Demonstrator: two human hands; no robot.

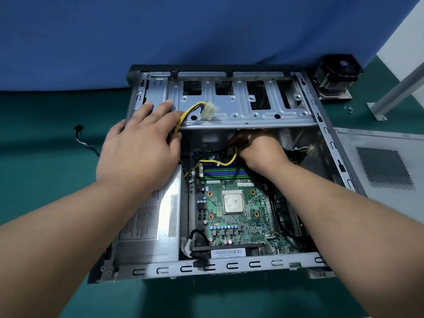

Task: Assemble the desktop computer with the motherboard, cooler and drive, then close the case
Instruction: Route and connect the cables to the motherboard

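Head view showed a green table (pixel 46 157) with an open case (pixel 321 125) lying in the middle of the frame. At the right edge, the side panel (pixel 378 161) lay flat on the table beside the case. Inside the case, at lower left, sat the power supply (pixel 151 228), and at lower centre the motherboard (pixel 243 216) with its bare CPU (pixel 233 203). The drive cage (pixel 241 104) crossed the upper part of the case. The cooler (pixel 337 76) stood on the table at upper right, just outside the case.

The left hand (pixel 140 152) lay flat on the left end of the cage, fingers straight and spread, over yellow cables (pixel 192 109) that ended in a white plug (pixel 210 110). The right hand (pixel 259 150) reached under the cage, above the motherboard, and pinched a connector (pixel 232 149) of another yellow cable.
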